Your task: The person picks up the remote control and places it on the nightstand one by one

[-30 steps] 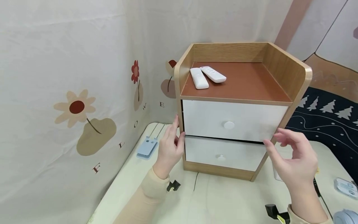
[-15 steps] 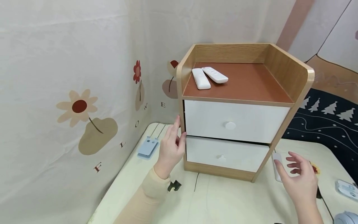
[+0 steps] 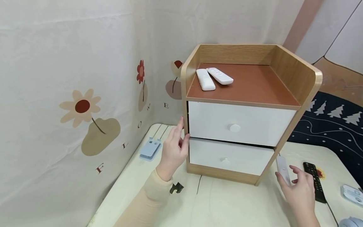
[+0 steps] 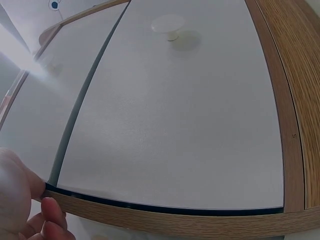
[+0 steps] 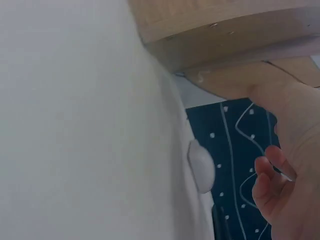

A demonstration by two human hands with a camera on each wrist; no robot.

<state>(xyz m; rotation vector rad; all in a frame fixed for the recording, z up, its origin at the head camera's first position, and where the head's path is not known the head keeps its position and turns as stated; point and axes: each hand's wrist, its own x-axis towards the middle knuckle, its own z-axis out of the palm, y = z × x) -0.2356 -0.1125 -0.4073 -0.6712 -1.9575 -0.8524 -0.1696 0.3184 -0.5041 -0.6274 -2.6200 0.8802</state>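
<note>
In the head view a small wooden cabinet (image 3: 221, 178) with two white drawers stands on the table. My left hand (image 3: 173, 151) holds its left side panel, thumb at the front edge and fingers along the outside; the left wrist view shows the thumb (image 4: 20, 177) by the drawer gap. On the table to the cabinet's right lies a white remote control (image 3: 282, 168), seen also in the right wrist view (image 5: 202, 167). My right hand (image 3: 300, 192) hovers over its near end, thumb to the left and fingers to the right, with a gap between them.
Two white remotes (image 3: 205, 80) lie on the cabinet's brown top. A black remote (image 3: 314, 181) is just right of my right hand, with a pale blue case (image 3: 352, 194) farther right. A light blue holder (image 3: 150, 148) lies left of the cabinet.
My right hand has come down from beside the cabinet's right edge to the white remote on the table, uncovering the black remote. My left hand keeps its place on the side panel.
</note>
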